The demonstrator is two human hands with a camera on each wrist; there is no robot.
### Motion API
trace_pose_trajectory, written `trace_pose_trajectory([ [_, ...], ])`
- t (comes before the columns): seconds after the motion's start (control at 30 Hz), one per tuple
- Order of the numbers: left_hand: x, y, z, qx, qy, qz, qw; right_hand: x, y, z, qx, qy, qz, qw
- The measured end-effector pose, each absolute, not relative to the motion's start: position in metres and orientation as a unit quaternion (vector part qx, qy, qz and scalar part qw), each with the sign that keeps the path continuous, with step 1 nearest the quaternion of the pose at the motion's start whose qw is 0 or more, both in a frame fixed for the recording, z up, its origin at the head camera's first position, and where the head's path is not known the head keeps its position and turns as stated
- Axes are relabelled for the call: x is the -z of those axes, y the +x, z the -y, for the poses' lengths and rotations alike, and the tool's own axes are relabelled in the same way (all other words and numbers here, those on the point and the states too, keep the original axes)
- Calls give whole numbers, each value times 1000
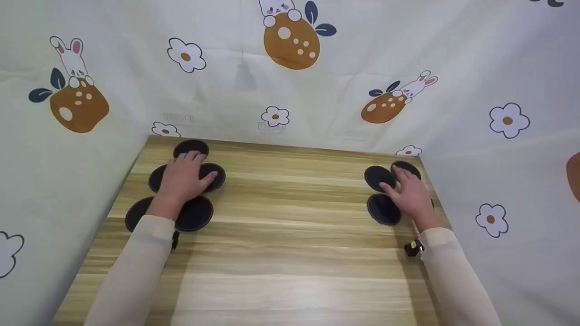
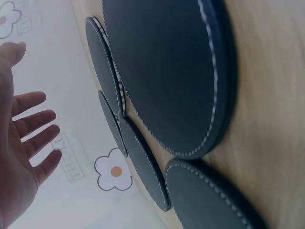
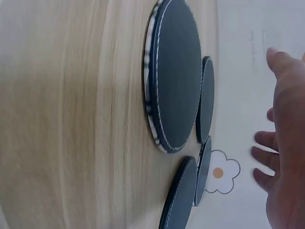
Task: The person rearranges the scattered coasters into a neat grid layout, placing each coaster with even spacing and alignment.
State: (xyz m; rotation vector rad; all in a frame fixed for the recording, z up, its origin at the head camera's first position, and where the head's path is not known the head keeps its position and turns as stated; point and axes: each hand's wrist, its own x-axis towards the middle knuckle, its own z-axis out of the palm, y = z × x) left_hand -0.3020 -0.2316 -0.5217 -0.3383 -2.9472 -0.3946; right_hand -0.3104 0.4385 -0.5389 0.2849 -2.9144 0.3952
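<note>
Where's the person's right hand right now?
In the head view, the right hand is on the right side, above a group of dark round discs, near the right edge of the wooden table.

Five dark discs [image 1: 195,215], pale-stitched near the rim, lie flat in a cluster at the left of the counter [image 1: 290,226]; four matching discs [image 1: 384,209] lie flat at its right, one mostly hidden in the head view.
</note>
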Motion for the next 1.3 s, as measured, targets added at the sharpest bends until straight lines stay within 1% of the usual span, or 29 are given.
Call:
trace_pose_trajectory([
  [0.2, 524, -296, 232, 151, -120, 977, 92, 537, -302, -433, -157, 110, 975, 115],
  [0.57, 527, -289, 234, 168, -126, 974, 84, 537, -289, -430, -161, 119, 973, 112],
  [0.83, 527, -292, 232, 173, -126, 975, 62, 534, -285, -425, -165, 123, 972, 117],
  [1.07, 533, -295, 234, 199, -117, 973, 14, 537, -282, -426, -169, 126, 971, 116],
  [1.3, 543, -299, 243, 225, -104, 969, -3, 535, -281, -423, -165, 124, 972, 109],
])
